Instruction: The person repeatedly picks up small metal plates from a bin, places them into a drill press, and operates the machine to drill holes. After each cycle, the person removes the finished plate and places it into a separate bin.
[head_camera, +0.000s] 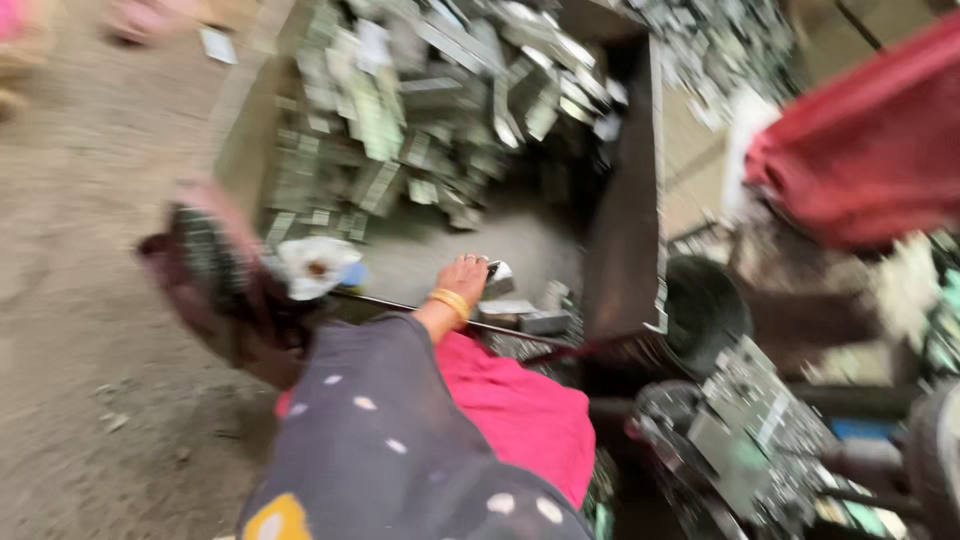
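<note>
Head view, motion-blurred: I see one of my hands (463, 277), with a yellow bangle (450, 302) at the wrist, curled closed around a small shiny metal piece (498, 275) at the near edge of a large open bin (625, 230). The piece's long axis and heading are too blurred for me to tell. Grey metal parts (420, 110) are heaped at the bin's far end. Which hand this is, I cannot tell; no other hand shows clearly.
</note>
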